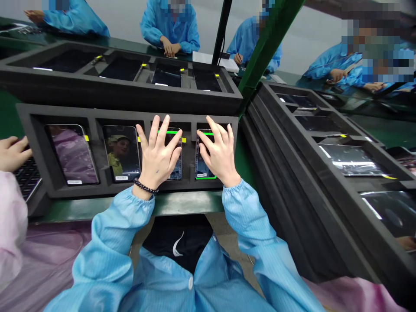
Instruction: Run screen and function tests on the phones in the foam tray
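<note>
A black foam tray lies before me with phones set in its compartments. My left hand is spread, palm down, over the third phone from the left, hiding much of its lit screen. Over the rightmost phone, which shows green bands and a fine grid, my right hand has its fingers stretched out. Whether the fingertips touch the glass, I cannot tell. To the left, two dark-screened phones, one at the far left and another beside it, reflect people. Yellow tabs stick out beside the phones.
Behind stands another foam tray of phones. On the right, stacked foam trays rise beside a green post. A co-worker's hand is near the tray's left end. Other people in blue smocks sit across the bench.
</note>
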The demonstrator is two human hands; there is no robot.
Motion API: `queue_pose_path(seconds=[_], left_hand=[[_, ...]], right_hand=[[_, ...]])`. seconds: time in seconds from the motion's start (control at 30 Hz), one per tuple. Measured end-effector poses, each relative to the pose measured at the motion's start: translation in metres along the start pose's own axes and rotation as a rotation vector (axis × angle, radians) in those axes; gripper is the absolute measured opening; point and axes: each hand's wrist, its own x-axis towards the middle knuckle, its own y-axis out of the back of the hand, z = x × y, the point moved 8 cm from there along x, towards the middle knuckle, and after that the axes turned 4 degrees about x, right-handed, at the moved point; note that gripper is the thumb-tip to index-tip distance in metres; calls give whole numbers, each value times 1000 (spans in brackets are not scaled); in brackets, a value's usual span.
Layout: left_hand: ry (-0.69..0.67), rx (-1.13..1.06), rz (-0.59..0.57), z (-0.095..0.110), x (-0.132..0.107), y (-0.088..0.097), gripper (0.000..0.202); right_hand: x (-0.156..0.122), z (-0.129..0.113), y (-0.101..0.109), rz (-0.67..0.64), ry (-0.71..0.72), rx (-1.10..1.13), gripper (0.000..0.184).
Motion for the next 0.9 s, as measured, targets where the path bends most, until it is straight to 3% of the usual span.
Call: queue_pose_path(seconds=[0.33,0.7,0.9], left_hand=[[10,-6,18,-4,-6,-1,52],[-1,5,-31,-5,-6,-10,49],[-34,15,-41,0,-31,-10,48]], right_hand=[[-8,1,-3,13,-27,-10,41],[-8,1,-10,-58,-31,-5,40],[-25,-7,-7,-47,1,-10,36]])
